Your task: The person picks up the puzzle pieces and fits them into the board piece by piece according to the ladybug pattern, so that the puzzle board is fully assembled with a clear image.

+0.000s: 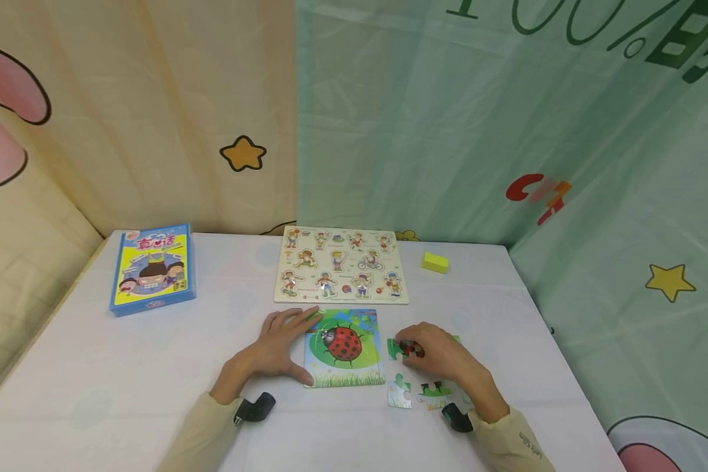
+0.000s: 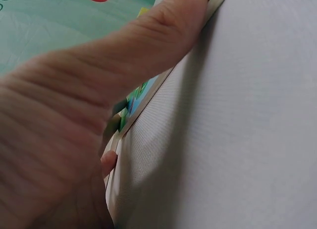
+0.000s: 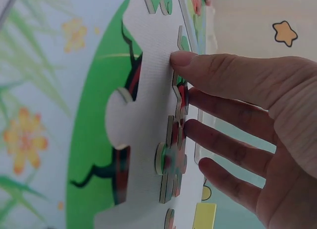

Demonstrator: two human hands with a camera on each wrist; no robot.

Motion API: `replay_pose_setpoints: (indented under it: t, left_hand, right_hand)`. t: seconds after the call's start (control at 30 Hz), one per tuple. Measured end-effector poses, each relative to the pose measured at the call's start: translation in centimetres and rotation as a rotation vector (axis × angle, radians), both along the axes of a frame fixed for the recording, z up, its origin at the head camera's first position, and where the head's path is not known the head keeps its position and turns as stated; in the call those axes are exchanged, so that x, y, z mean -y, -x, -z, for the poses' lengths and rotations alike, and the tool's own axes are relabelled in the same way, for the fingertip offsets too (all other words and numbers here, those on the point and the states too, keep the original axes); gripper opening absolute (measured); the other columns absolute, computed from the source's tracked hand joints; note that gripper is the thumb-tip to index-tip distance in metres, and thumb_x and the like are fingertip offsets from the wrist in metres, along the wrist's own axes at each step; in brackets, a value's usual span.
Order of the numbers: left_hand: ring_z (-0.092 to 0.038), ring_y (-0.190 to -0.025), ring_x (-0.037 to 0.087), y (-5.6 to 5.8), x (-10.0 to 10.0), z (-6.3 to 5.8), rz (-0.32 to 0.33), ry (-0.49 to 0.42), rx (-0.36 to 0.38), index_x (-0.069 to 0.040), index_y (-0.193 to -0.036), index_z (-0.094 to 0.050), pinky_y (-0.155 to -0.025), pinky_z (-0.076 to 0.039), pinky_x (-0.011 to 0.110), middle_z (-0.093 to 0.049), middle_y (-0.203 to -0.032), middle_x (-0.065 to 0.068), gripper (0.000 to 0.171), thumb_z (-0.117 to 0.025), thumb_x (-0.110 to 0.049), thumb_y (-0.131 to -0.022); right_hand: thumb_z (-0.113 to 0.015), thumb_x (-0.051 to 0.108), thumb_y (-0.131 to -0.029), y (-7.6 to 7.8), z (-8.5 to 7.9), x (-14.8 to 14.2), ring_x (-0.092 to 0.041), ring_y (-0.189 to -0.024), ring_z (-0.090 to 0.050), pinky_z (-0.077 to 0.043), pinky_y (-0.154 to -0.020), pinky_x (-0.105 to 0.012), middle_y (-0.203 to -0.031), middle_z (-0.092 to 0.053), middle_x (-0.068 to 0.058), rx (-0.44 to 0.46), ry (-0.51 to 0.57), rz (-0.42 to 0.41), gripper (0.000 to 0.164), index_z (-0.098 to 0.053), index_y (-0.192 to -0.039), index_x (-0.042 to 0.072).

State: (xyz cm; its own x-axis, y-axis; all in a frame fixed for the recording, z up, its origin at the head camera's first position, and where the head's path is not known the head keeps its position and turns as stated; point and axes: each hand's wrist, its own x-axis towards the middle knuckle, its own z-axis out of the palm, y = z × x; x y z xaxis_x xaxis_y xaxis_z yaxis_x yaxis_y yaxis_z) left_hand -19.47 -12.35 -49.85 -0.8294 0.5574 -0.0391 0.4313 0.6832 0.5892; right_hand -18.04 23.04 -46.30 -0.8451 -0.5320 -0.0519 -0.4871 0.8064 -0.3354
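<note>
Right hand [image 1: 439, 351] pinches a ladybug jigsaw piece [image 1: 410, 348], just right of the ladybug board [image 1: 343, 345]; left hand [image 1: 278, 347], fingers wide, spans the board's left side.

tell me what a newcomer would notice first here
Probably the ladybug board, between the left hand at its left side and the right hand among the puzzle pieces. Then the bright blue-and-yellow box, back left, and the small yellow block, back right.

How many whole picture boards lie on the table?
2: the ladybug board, touched by the left hand, and the cartoon-figure board just beyond it.
</note>
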Motion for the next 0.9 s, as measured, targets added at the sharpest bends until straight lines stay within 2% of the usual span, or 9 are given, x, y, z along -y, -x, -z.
replay_pose_setpoints:
  t: [0.17, 0.3, 0.63, 0.9]
  left_hand:
    - [-0.022, -0.148, 0.038, 0.03, 0.1, 0.0, 0.003, -0.016, -0.02, -0.015, -0.155, -0.036, -0.116, -0.014, 0.06, -0.031, -0.163, 0.006, 0.119, -0.092, -0.055, -0.057]
    - [-0.025, -0.146, 0.04, 0.06, 0.19, 0.06, 0.005, -0.016, -0.04, -0.013, -0.154, -0.039, -0.115, -0.016, 0.062, -0.035, -0.16, 0.008, 0.118, -0.091, -0.056, -0.057]
    - [-0.024, -0.146, 0.041, -0.04, 0.17, 0.06, 0.017, -0.021, -0.037, -0.014, -0.154, -0.039, -0.113, -0.017, 0.061, -0.034, -0.161, 0.009, 0.116, -0.09, -0.057, -0.059]
    - [-0.024, -0.146, 0.04, 0.04, 0.22, -0.01, 0.008, -0.017, -0.022, -0.015, -0.154, -0.038, -0.114, -0.016, 0.06, -0.033, -0.161, 0.007, 0.117, -0.091, -0.055, -0.058]
  right_hand:
    - [-0.08, 0.017, -0.085, 0.0, -0.06, 0.06, -0.016, -0.102, -0.064, -0.054, -0.091, -0.04, -0.116, -0.073, -0.001, -0.036, -0.007, -0.013, 0.029, -0.074, -0.112, 0.01]
    - [-0.079, 0.017, -0.086, 0.1, -0.04, 0.18, -0.016, -0.101, -0.063, -0.054, -0.091, -0.04, -0.115, -0.073, -0.002, -0.027, -0.006, -0.014, 0.028, -0.073, -0.112, 0.009]
    - [-0.076, 0.017, -0.088, 0.07, 0.32, 0.05, -0.021, -0.11, -0.063, -0.053, -0.094, -0.042, -0.119, -0.07, -0.004, -0.029, 0.016, -0.022, 0.027, -0.072, -0.113, 0.008]
    - [-0.075, 0.017, -0.089, 0.14, -0.07, 0.96, -0.02, -0.112, -0.063, -0.053, -0.096, -0.042, -0.116, -0.071, -0.001, -0.067, 0.025, -0.071, 0.023, -0.074, -0.111, 0.01]
